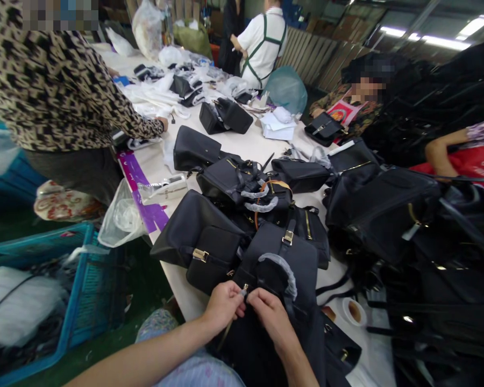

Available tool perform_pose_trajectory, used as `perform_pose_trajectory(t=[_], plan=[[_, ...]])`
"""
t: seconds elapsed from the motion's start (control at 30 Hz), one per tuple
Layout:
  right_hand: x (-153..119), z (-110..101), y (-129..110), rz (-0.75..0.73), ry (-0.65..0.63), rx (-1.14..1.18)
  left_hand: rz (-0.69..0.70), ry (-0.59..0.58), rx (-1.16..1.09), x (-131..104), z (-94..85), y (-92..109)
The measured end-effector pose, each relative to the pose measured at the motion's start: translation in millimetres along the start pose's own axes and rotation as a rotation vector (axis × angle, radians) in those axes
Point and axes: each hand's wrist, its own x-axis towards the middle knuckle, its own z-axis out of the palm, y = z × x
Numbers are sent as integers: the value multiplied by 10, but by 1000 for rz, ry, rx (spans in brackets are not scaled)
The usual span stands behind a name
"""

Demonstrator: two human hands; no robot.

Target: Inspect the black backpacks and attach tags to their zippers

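A black backpack [280, 252] with gold buckles lies across the near table edge and my lap. Its carrying handle [284, 269] is wrapped in clear film. At a small gold zipper pull [245, 288] with a pale wrapping, both hands meet. My left hand [226, 301] pinches this wrapped pull between thumb and finger. Close beside it, my right hand [266, 307] is closed with its fingertips pressed together near the pull; what lies between them is too small to make out. Below the left hand runs a gold zipper [226, 336].
More black bags [234, 183] crowd the white table [177, 285], with a large pile [387, 209] at right. A tape roll [354, 312] lies near the right edge. A blue crate [76, 301] stands at left. Several people work around the table, one [52, 86] at the left side.
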Motion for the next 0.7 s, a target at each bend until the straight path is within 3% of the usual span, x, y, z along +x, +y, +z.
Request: perform_pose_trajectory(t=[0.13, 0.43, 0.7], plan=[[-10, 45, -48, 14, -138, 102, 24, 33, 25, -9, 21, 19], [153, 83, 158, -10, 50, -157, 33, 11, -3, -37, 27, 39], [121, 149, 133, 40, 188, -277, 14, -52, -31, -41, 3, 45]])
